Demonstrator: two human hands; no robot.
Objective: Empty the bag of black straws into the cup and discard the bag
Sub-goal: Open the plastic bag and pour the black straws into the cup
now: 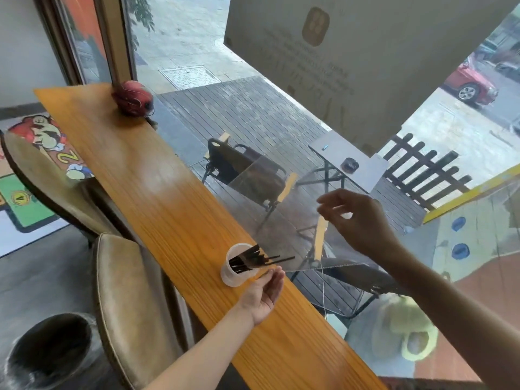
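Observation:
A translucent white cup stands on the long wooden counter, tipped slightly, with several black straws fanning out of its mouth to the right. A clear plastic bag hangs in the air above and right of the cup, its lower end near the straws. My right hand pinches the bag's upper right corner. My left hand is palm up, fingers apart, just below and right of the cup, close to it and holding nothing.
A red helmet rests at the counter's far end. Two tan padded stools stand left of the counter, and a round dark bin sits at the lower left. A window runs along the counter's right side.

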